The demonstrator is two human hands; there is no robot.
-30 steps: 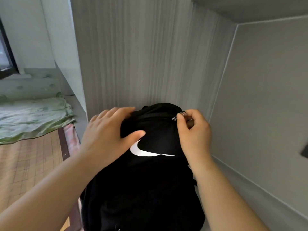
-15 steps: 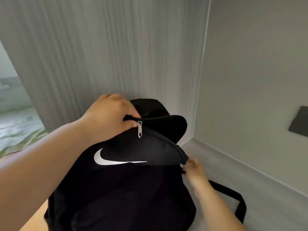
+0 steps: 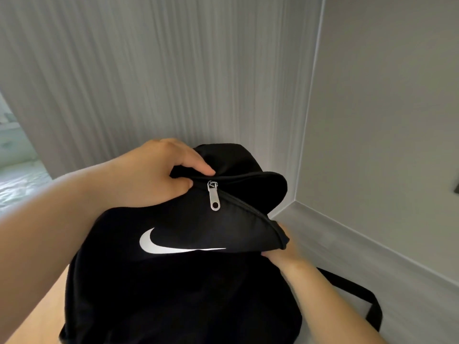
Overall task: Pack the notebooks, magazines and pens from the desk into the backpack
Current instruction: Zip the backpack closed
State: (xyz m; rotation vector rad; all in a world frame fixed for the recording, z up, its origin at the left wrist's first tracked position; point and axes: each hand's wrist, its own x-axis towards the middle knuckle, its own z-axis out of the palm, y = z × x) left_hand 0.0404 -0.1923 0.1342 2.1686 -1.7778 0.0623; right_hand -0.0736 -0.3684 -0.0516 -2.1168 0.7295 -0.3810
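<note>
The left grip (image 3: 159, 175) is clamped on the top of the black backpack (image 3: 173, 294), thumb and forefinger pinching a fold of the cloth just left of the silver zip pull (image 3: 213, 198), which hangs down loose over the front panel. From that pull the zip line (image 3: 250, 209) curves down and to the right, and at its lower end sits the right grip (image 3: 280, 253), pressed up under the edge of the front flap; its fingers are hidden by the cloth, so I cannot tell whether they are closed on anything or lying apart. Between the two, the front panel bulges forward and shows a white swoosh logo (image 3: 173, 244). The backpack stands upright on the grey bench (image 3: 360, 244), tucked into the corner, its back near the wood-grain side panel (image 3: 149, 70) with the plain grey rear wall (image 3: 385, 120) off to its right. A black strap (image 3: 360, 299) loops out from behind the right forearm and lies on the bench top. Far to the left, past the edge of the panel, a blurred strip of pale green bedding (image 3: 15, 184) shows.
</note>
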